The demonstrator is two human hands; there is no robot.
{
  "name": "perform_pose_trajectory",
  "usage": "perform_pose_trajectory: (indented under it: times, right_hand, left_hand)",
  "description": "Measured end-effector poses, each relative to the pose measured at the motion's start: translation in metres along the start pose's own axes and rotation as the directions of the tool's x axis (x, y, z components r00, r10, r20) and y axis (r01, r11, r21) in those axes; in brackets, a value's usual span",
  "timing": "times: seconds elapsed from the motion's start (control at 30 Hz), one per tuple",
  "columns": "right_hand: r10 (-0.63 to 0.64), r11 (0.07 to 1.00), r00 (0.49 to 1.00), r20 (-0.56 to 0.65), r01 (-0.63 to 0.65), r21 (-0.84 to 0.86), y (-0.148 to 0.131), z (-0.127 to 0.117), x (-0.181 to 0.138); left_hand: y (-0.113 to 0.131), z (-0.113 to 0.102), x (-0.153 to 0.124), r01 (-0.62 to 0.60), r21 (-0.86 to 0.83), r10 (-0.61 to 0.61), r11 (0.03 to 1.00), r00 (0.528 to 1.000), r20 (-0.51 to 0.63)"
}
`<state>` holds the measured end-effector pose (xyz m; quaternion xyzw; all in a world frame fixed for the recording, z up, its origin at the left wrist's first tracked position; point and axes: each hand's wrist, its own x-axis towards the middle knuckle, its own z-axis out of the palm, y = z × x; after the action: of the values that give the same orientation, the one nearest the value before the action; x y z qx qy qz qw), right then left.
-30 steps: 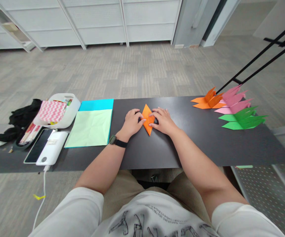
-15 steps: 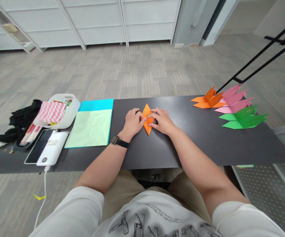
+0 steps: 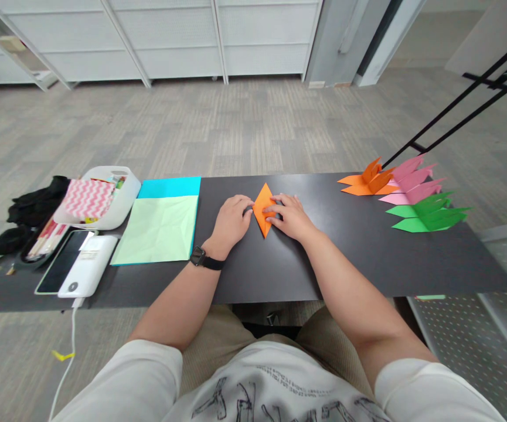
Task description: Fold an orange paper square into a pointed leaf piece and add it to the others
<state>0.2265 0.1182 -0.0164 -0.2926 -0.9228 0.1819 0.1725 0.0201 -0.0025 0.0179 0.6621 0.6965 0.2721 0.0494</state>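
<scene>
An orange folded paper (image 3: 261, 202), diamond-shaped, lies at the middle of the frame on a dark counter (image 3: 257, 272), its long points facing the top and bottom of the picture. The right hand (image 3: 293, 218) lies over the paper's right half, its grip spread, with fingers apart on the surface. The left hand (image 3: 230, 221) has its thumb and forefinger at the paper's left corner; whether that grip pinches the edge I cannot tell. A black watch (image 3: 198, 256) sits on the left wrist.

Left of centre, a pale green sheet (image 3: 154, 231) lies over a blue sheet (image 3: 169, 187). At the frame's left, a white basket (image 3: 126, 202) holds a pink zigzag pouch (image 3: 88, 199); below it, a white power bank (image 3: 87, 266) partly covers a phone (image 3: 62, 264). Right of centre, orange paper birds (image 3: 367, 183), pink paper birds (image 3: 415, 183) and green paper birds (image 3: 426, 215) stand close together. White cabinets (image 3: 169, 41) line the top.
</scene>
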Motion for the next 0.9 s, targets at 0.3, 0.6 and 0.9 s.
perform_pose_trajectory:
  times: [0.3, 0.6, 0.9]
  right_hand:
    - [0.027, 0.999, 0.999, -0.027, -0.026, 0.031, 0.003, -0.005, 0.001]
    - [0.028, 0.999, 0.999, -0.029, -0.027, 0.033, 0.001, -0.007, 0.0]
    - [0.021, 1.0, 1.0, -0.012, -0.021, -0.003, 0.005, -0.004, 0.001]
  left_hand:
    - [0.006, 0.006, -0.006, -0.094, 0.097, 0.066, 0.991, 0.963, 0.262]
    - [0.023, 0.008, -0.013, -0.01, 0.186, -0.041, 0.983, 0.962, 0.269]
    - [0.024, 0.017, -0.014, 0.04, 0.177, -0.082, 0.983, 0.969, 0.233]
